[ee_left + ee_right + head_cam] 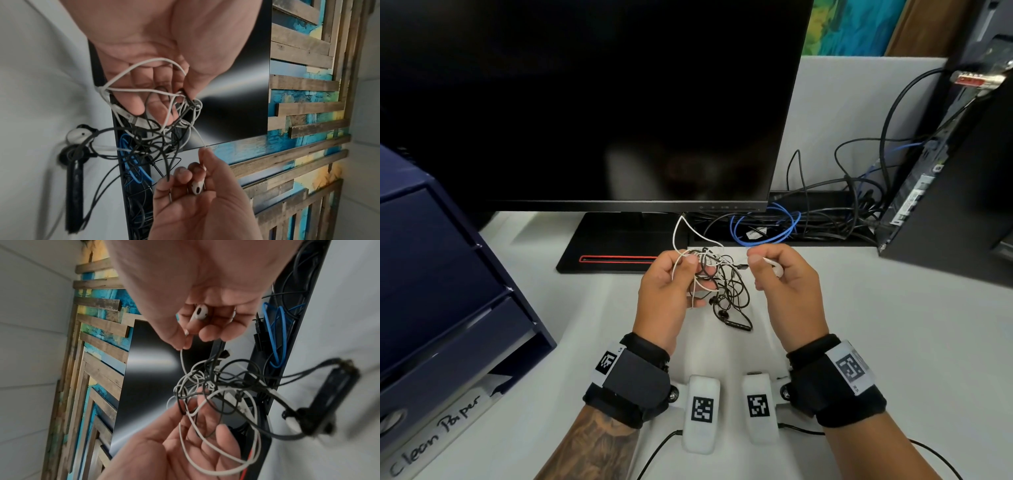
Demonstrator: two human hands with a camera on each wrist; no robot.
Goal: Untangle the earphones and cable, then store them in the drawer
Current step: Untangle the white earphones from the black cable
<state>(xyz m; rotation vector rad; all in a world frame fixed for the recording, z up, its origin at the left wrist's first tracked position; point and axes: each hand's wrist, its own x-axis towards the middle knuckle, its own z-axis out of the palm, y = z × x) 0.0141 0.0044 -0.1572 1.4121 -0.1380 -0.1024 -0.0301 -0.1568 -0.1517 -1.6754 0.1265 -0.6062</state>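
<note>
- Far left: blue drawer unit (441, 274) stands on the white desk (893, 342); a strip hand-lettered "Clean Paper" (434, 442) lies at its near foot.
- Centre far: dark monitor (592, 102), its black base (616, 243) with a red stripe on the desk.
- Left hand (667, 294), raised in front of the base, fingers curled round the tangle (717, 277) of white and black cords; thumb presses on top.
- Black earbuds and inline remote (738, 323) hang from the tangle down to the desk, between the hands.
- Right hand (784, 281), just right of the tangle, pinches a white cord between thumb and forefinger; white earbud (200, 312) sits inside the curled fingers.
- Both wrists wear black straps with coded tags.
- Right far: loose black and blue cables (767, 226) in a tray behind the monitor; black tower PC (955, 178) at the desk's right edge.
- Behind: white partition (859, 102); wall of painted wood slats (304, 97) beyond it.
</note>
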